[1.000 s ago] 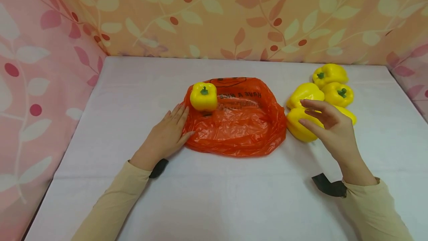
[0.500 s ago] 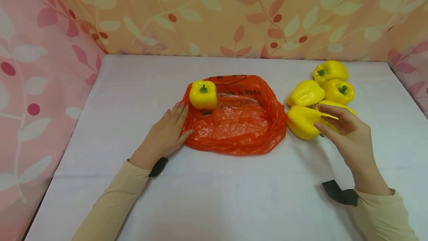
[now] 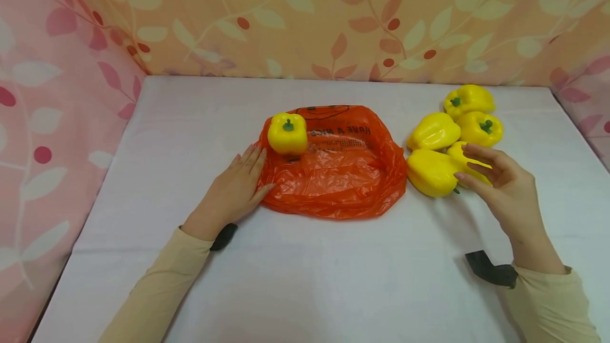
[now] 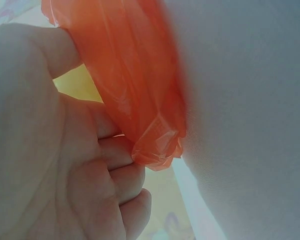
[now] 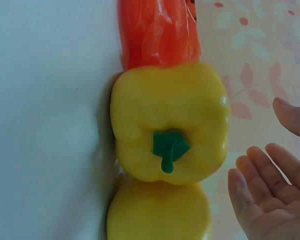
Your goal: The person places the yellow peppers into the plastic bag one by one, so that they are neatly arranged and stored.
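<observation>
A red plastic bag (image 3: 333,173) with black lettering lies spread on the table. One yellow bell pepper (image 3: 287,141) with a green stem sits on its left part. My left hand (image 3: 231,192) rests with straight fingers along the bag's left edge; in the left wrist view its fingertips (image 4: 127,182) are right at the bag. Over the group of yellow bell peppers to the right, my right hand (image 3: 514,195) hovers with fingers loosely bent and nothing between them. Its fingers overlap the right-hand pepper (image 3: 456,153). The right wrist view shows the front pepper (image 5: 170,100) stem-on, apart from the hand.
Several yellow peppers lie close together beside the bag's right edge, including a back one (image 3: 469,98) and a middle one (image 3: 434,131). A white cloth (image 3: 305,269) covers the table. Patterned fabric (image 3: 267,20) hangs behind and at the sides.
My right hand has drawn back to the right, from over the front pepper to the right-hand one. My left hand stays at the bag's edge.
</observation>
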{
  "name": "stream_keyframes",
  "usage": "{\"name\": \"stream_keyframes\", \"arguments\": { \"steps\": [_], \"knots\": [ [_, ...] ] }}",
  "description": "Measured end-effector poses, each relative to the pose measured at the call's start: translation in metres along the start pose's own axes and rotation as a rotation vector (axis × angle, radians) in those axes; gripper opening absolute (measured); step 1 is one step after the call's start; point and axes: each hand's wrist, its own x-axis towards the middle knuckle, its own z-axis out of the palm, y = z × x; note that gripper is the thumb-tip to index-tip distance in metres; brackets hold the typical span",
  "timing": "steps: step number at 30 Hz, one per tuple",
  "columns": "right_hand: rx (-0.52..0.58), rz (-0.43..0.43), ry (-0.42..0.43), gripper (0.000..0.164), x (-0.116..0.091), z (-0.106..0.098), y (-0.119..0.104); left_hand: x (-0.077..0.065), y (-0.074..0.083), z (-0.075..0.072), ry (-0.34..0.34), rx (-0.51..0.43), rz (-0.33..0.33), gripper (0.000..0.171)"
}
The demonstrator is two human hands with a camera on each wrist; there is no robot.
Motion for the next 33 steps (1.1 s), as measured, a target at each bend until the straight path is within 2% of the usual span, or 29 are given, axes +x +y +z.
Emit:
{"name": "stream_keyframes", "arguments": {
  "steps": [14, 22, 33],
  "knots": [
    [-0.102, 0.147, -0.101, 0.052, 0.0029, -0.0042, 0.0077, -0.001, -0.0012, 0.0018, -0.004, -0.011, -0.012, 0.074],
    [-0.196, 0.148, -0.103, 0.053, 0.0025, -0.006, 0.0092, -0.0004, -0.0018, 0.0027, 0.002, -0.004, -0.011, 0.074],
    [-0.228, 0.113, -0.112, 0.05, -0.0005, -0.0069, 0.0089, 0.0007, 0.0002, 0.0012, -0.02, -0.01, -0.015, 0.074]
  ]
}}
